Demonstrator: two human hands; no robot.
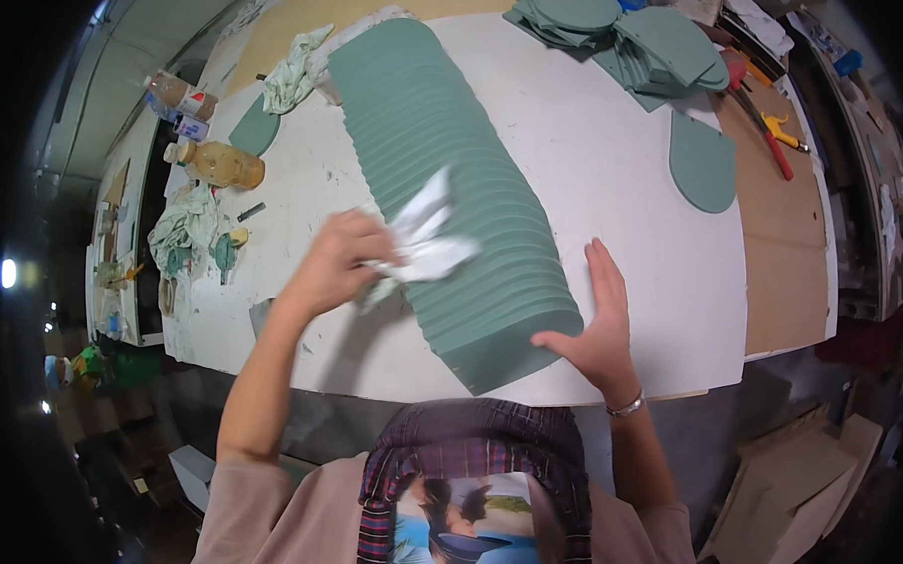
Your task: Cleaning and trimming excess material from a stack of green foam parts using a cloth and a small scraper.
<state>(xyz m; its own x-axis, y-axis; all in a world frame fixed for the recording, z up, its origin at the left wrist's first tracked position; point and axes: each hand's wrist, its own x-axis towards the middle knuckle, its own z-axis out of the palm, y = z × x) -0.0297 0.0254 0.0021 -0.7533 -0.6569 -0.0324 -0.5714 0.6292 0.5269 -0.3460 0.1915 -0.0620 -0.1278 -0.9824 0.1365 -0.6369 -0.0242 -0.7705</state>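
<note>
At the desk's [614, 178] left edge stand two bottles: a labelled one [182, 99] toward the far corner and an amber one [217, 162] just nearer. A crumpled pale-green rag [185, 223] lies below them, and another rag [292, 73] sits near the far edge. The left hand [335, 261] is closed around a white cloth [425, 243], pressing it onto the left side of a long fanned row of green sheets [445, 172]. This row runs from the far edge down to the near edge, at the middle of the desk. The right hand [599, 327] lies open and flat, fingers spread, its thumb against the row's near right end. Farther right, a single green rounded piece [702, 161] lies flat, a pile of green pieces [619, 34] fills the far right corner, and a red-handled tool [765, 134] rests near the right edge.
</note>
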